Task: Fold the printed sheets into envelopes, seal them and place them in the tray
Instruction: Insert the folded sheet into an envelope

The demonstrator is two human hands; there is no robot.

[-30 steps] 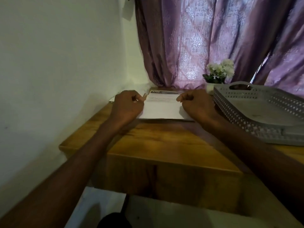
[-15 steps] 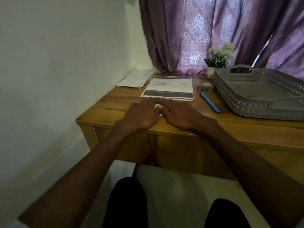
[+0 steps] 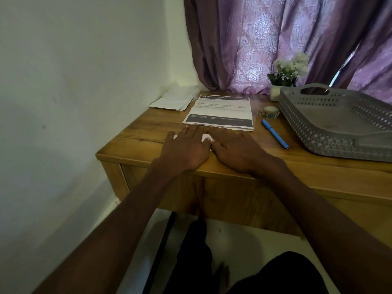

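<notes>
Two hands, left hand (image 3: 185, 150) and right hand (image 3: 235, 150), lie flat with fingers spread, side by side, pressing one folded white sheet (image 3: 205, 138) on the desk (image 3: 318, 166). Just beyond sits one stack of printed sheets (image 3: 220, 112). One blue pen (image 3: 274, 134), one tape roll (image 3: 269, 112) and one grey tray (image 3: 339, 124) lie to the right.

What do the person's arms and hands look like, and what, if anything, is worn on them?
Both forearms are bare, with no sleeves in view. The left hand and right hand wear no gloves, and no watch or bracelet shows at either wrist.
</notes>
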